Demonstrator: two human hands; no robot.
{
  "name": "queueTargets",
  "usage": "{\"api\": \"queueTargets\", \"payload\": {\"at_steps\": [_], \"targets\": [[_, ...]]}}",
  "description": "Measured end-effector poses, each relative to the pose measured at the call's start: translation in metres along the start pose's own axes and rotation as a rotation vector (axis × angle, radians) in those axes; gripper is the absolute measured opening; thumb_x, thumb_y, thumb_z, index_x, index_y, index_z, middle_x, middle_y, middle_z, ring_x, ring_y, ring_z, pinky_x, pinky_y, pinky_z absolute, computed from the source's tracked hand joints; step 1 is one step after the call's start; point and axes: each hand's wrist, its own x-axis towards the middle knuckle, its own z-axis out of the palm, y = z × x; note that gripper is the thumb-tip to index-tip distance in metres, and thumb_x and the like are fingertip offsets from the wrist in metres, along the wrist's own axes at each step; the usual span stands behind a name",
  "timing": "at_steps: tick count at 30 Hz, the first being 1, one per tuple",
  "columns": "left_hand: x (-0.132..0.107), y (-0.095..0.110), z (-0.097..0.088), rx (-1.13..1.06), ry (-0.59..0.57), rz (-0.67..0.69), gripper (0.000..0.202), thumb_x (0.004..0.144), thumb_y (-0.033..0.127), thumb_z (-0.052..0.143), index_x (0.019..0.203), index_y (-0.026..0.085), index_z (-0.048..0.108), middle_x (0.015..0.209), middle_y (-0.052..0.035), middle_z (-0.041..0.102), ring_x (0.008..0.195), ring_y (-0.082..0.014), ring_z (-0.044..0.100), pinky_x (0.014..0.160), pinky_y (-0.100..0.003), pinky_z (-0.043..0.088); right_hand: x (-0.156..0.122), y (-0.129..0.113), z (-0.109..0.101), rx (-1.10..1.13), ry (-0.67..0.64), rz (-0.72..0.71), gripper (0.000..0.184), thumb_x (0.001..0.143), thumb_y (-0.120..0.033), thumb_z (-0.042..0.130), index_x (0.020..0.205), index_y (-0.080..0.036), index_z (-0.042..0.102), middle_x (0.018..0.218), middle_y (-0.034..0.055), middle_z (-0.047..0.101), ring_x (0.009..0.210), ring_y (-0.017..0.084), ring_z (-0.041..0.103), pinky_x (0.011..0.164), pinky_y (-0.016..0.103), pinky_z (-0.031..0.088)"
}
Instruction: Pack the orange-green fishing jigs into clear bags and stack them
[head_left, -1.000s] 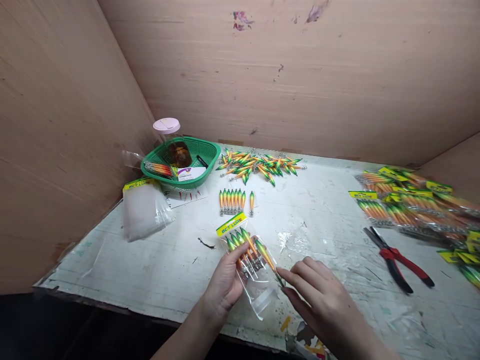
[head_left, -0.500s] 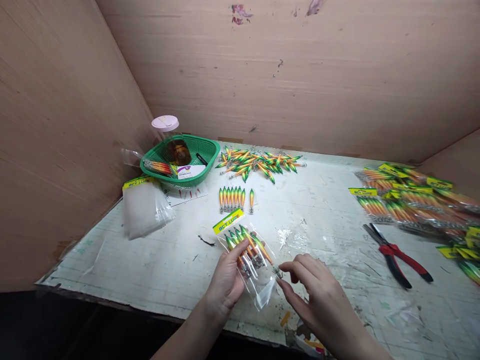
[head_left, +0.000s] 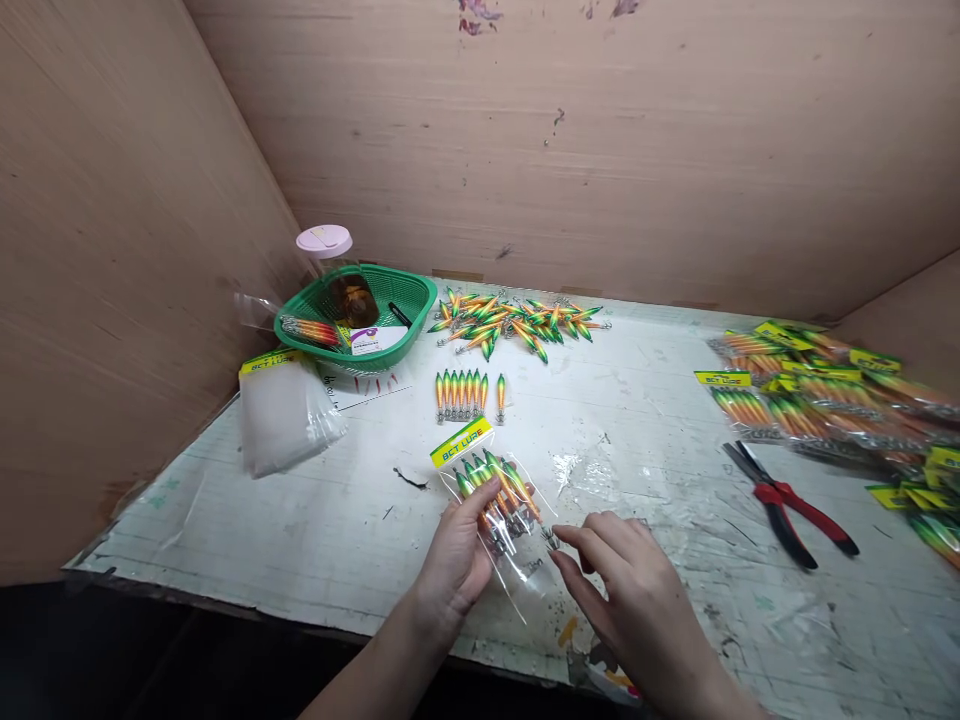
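Note:
My left hand (head_left: 455, 560) grips a clear plastic bag (head_left: 495, 500) with a yellow header card; several green-and-orange fishing lures lie inside it. My right hand (head_left: 630, 590) is at the bag's open lower end, thumb and forefinger pinched on the hook end of a lure (head_left: 551, 540) that sticks out of the bag. Just beyond the bag a neat row of lures (head_left: 461, 393) lies on the white worktop. A loose pile of the same lures (head_left: 517, 325) is farther back.
A green basket (head_left: 409, 290) with a jar in it stands back left, and a stack of empty bags (head_left: 285, 415) lies beside it. Filled lure packs (head_left: 817, 400) are heaped at the right, with red-handled pliers (head_left: 787, 500) in front. Wooden walls close the left and back.
The lure at my right fingers has slid farther into the bag. Both hands stayed near the table's front edge.

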Motion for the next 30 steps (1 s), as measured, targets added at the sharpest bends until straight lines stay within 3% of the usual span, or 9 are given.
{"api": "queueTargets", "payload": {"at_steps": [6, 12, 17, 22, 26, 30], "targets": [[0.0, 0.0, 0.001, -0.009, -0.005, -0.028, 0.014, 0.089, 0.012, 0.058, 0.1, 0.007, 0.065, 0.079, -0.0127, 0.076, 0.071, -0.0222, 0.074, 0.082, -0.041, 0.06, 0.0, -0.005, 0.002, -0.044, -0.017, -0.017, 0.02, 0.096, -0.016, 0.048, 0.087, -0.016, 0.065, 0.067, 0.0018, 0.059, 0.064, 0.016, 0.052, 0.064, 0.029, 0.034], [0.001, 0.001, 0.0, 0.024, 0.011, -0.003, 0.01, 0.086, 0.009, 0.059, 0.091, 0.004, 0.066, 0.075, -0.0135, 0.075, 0.066, -0.0219, 0.073, 0.079, -0.04, 0.061, 0.003, 0.001, -0.002, -0.125, -0.013, -0.011, 0.021, 0.096, -0.016, 0.048, 0.08, -0.018, 0.061, 0.065, 0.0014, 0.056, 0.063, 0.017, 0.049, 0.063, 0.031, 0.03], [-0.001, 0.0, 0.001, 0.031, -0.01, -0.024, 0.011, 0.088, 0.011, 0.059, 0.093, 0.005, 0.066, 0.079, -0.0135, 0.075, 0.073, -0.0243, 0.074, 0.079, -0.04, 0.061, 0.001, 0.004, -0.002, -0.043, -0.004, 0.034, 0.017, 0.096, -0.02, 0.05, 0.08, -0.019, 0.055, 0.066, 0.0, 0.053, 0.061, 0.015, 0.047, 0.062, 0.028, 0.03], [-0.001, -0.002, 0.001, 0.066, -0.033, -0.028, 0.014, 0.089, 0.012, 0.058, 0.096, 0.004, 0.066, 0.079, -0.0145, 0.076, 0.064, -0.0225, 0.073, 0.076, -0.04, 0.061, 0.001, 0.002, 0.0, -0.019, -0.012, 0.012, 0.016, 0.095, -0.016, 0.049, 0.081, -0.019, 0.056, 0.069, 0.0006, 0.054, 0.065, 0.016, 0.049, 0.062, 0.028, 0.033], [0.001, -0.002, 0.001, 0.051, -0.019, -0.036, 0.016, 0.09, 0.012, 0.057, 0.099, 0.003, 0.066, 0.081, -0.0152, 0.076, 0.068, -0.0224, 0.073, 0.077, -0.039, 0.061, 0.0, 0.004, -0.001, 0.015, -0.101, 0.031, 0.01, 0.093, -0.024, 0.052, 0.084, -0.02, 0.056, 0.076, 0.0033, 0.056, 0.069, 0.018, 0.052, 0.061, 0.028, 0.039], [0.001, -0.001, 0.001, 0.047, 0.001, -0.058, 0.017, 0.091, 0.013, 0.056, 0.101, 0.003, 0.066, 0.082, -0.0158, 0.075, 0.076, -0.0242, 0.074, 0.079, -0.039, 0.061, -0.003, 0.011, -0.005, 0.076, -0.171, 0.092, 0.021, 0.09, -0.03, 0.059, 0.074, -0.021, 0.049, 0.077, 0.0022, 0.053, 0.068, 0.017, 0.051, 0.061, 0.028, 0.041]]}}
